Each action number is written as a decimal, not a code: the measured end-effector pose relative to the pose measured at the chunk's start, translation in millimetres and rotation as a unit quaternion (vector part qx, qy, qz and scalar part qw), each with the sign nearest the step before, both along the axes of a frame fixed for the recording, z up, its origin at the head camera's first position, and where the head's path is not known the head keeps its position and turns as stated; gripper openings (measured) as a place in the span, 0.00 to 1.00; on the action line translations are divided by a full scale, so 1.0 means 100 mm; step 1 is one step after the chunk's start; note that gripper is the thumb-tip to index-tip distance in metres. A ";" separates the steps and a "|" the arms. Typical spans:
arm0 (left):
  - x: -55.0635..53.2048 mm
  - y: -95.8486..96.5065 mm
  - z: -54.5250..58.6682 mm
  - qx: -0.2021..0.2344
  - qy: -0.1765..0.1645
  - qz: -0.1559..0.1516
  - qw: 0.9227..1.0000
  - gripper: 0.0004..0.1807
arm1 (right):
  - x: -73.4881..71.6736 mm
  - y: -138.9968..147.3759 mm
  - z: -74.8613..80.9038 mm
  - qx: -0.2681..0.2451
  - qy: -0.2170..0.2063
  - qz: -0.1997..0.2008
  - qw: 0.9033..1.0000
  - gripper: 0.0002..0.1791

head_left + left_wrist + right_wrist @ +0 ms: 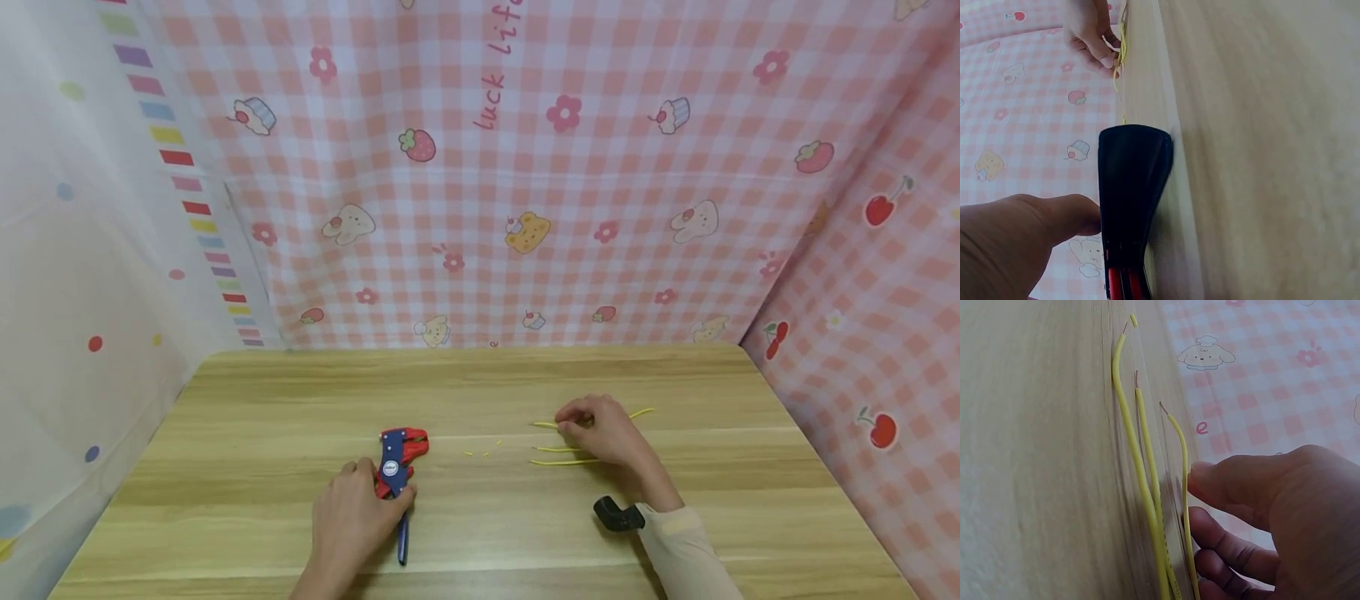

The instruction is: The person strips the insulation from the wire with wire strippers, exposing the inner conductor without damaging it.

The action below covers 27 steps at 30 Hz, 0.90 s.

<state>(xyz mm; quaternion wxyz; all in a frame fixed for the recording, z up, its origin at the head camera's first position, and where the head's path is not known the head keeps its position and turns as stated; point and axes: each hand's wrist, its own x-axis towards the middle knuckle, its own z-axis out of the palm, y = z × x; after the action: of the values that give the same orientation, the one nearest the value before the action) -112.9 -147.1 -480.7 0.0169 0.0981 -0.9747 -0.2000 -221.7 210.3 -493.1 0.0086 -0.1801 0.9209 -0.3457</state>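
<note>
In the head view my left hand [356, 517] grips a blue-and-red wire stripper [393, 457], which points away from me on the left of the table. The left wrist view shows its dark body [1134, 175] with my thumb against its side. Further right, my right hand [603, 429] pinches a thin yellow wire [1184, 447] between thumb and fingers, close to the tabletop. Beside it lie two more yellow wires [1127, 419], roughly parallel. Bare copper shows at the near tips of all three wires. My palm and forearm cover part of them in the head view.
Three short yellow scraps [486, 454] lie between the stripper and the wires. A black strap or mount [618, 514] sits at my right wrist. The wooden table [480, 375] meets a pink checked cloth [480, 275] at its back edge.
</note>
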 end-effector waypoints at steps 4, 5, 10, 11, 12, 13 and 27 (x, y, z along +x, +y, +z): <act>-0.03 0.00 -0.02 0.005 -0.006 -0.001 1.000 0.31 | 0.00 0.02 0.02 0.004 -0.006 -0.004 1.000 0.04; -0.03 0.00 -0.02 0.010 -0.008 -0.002 1.000 0.31 | 0.00 0.02 0.02 0.005 -0.010 -0.008 1.000 0.04; -0.07 -0.02 -0.04 0.051 -0.041 0.003 0.998 0.32 | 0.03 0.05 0.07 0.008 -0.028 -0.011 0.999 0.06; -0.07 -0.03 -0.04 0.061 -0.045 0.004 0.997 0.32 | 0.03 0.06 0.09 0.009 -0.031 -0.013 0.999 0.07; -0.08 -0.04 -0.04 0.070 -0.048 0.004 0.996 0.32 | 0.04 0.06 0.10 0.008 -0.033 -0.015 0.999 0.07; -0.09 -0.05 -0.04 0.079 -0.049 0.003 0.996 0.32 | 0.05 0.08 0.11 0.008 -0.034 -0.017 0.999 0.08; -0.17 -0.29 -0.07 0.138 -0.018 -0.020 0.990 0.23 | 0.12 0.26 0.13 -0.003 -0.006 -0.006 1.000 0.13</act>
<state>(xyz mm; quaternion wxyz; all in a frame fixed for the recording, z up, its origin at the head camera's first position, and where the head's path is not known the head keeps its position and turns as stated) -129.5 -176.2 -488.0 -0.0188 0.0833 -0.9396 -0.3315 -209.6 236.1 -480.2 0.0112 -0.1729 0.9207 -0.3496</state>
